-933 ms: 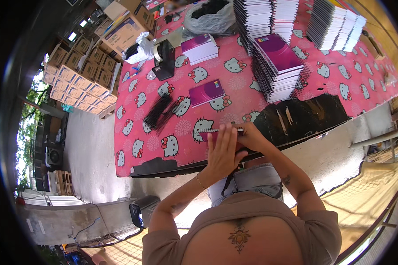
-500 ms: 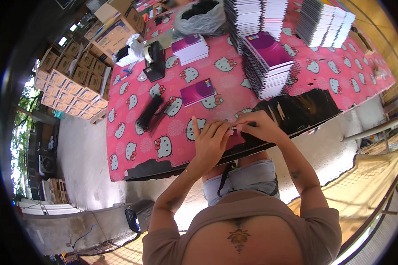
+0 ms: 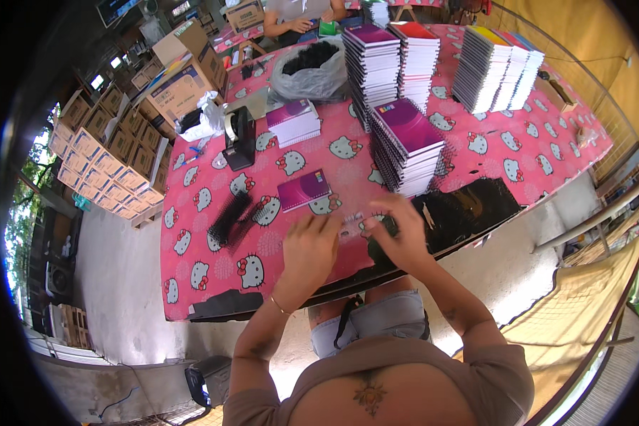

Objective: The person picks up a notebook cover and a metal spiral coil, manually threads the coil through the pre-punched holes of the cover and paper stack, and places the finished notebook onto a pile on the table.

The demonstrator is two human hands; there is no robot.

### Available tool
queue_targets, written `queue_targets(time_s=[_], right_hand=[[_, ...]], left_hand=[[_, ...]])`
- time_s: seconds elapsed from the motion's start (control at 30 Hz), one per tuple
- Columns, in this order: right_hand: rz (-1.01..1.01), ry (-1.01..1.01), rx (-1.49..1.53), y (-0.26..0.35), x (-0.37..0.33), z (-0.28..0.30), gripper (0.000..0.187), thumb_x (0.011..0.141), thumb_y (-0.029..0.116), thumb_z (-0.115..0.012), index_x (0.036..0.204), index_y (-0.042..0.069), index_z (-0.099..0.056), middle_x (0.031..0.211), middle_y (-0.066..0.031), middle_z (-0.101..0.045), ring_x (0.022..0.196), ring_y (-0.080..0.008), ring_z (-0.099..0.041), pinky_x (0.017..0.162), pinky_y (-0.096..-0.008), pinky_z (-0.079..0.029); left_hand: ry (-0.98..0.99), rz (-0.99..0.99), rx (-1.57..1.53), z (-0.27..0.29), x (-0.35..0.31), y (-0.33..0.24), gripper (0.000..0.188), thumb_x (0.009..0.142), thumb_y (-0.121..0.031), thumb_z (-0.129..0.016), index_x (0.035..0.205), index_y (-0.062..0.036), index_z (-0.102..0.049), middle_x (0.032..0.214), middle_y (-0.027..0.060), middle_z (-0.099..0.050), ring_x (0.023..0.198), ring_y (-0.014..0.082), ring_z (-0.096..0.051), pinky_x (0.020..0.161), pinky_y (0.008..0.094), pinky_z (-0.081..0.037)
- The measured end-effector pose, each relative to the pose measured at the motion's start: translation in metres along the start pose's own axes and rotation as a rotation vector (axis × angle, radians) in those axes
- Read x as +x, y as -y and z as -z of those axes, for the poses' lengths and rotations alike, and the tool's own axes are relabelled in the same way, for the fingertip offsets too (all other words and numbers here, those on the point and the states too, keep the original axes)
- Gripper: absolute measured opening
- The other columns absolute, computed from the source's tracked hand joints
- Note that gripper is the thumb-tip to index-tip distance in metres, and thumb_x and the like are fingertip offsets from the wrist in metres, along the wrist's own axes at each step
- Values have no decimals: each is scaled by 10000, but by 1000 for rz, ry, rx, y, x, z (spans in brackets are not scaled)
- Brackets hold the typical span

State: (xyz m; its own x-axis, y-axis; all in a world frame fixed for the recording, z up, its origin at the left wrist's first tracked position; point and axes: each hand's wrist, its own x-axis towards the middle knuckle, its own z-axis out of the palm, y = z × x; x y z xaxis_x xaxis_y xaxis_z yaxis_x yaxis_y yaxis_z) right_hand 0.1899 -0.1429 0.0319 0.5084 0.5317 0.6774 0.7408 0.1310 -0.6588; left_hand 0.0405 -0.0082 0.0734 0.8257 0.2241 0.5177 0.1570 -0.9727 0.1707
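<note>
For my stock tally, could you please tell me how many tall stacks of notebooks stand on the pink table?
5: a purple-topped stack, a red-topped stack, two stacks at the far right, and a nearer purple-topped stack. A co-worker's end may hide more.

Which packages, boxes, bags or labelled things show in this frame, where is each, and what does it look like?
Stacked cartons: on the ground left of the table, flat brown boxes with white panels.
Open cardboard box: at the table's far left corner, brown with colourful print.
Plastic bag: far side of the table, clear grey, filled with black coils.
Small cardboard box: beyond the table, brown.
</note>
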Motion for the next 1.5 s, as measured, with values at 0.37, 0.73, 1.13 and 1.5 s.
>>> queue_targets(time_s=[0.37,0.73,1.13,1.5], right_hand=[[-261,-94,216,-83,82,83,629,855,151,-782,1380,-59,-507,1342,-192,-586,1225,-251,-576,1054,-346,-433],[-166,-171,63,-79,78,90,557,850,162,-775,1329,-30,-566,1346,-194,-580,1240,-297,-565,1060,-378,-418],[350,-377,-645,-62,118,29,363,902,323,-624,1176,86,-629,1026,-63,-628,924,-264,-578,787,-403,-381],[114,-178,-412,-50,114,37,263,956,249,-580,1109,42,-631,963,-86,-670,892,-290,-620,795,-428,-407]], left_hand=[[-267,-434,-529,-78,172,25,272,847,89,-595,1082,-28,-667,1201,160,-678,1199,309,-623,788,354,-552],[-123,-364,-622,-80,178,22,273,843,59,-615,1090,-40,-676,1185,151,-695,1190,271,-640,732,310,-546],[134,-386,63,-118,283,20,323,926,-322,-501,1064,-81,-666,868,187,-686,842,378,-692,706,516,-547],[-298,151,-633,-110,231,23,459,1034,-385,-433,1208,-17,-645,1195,202,-664,1126,396,-611,1006,459,-436]])
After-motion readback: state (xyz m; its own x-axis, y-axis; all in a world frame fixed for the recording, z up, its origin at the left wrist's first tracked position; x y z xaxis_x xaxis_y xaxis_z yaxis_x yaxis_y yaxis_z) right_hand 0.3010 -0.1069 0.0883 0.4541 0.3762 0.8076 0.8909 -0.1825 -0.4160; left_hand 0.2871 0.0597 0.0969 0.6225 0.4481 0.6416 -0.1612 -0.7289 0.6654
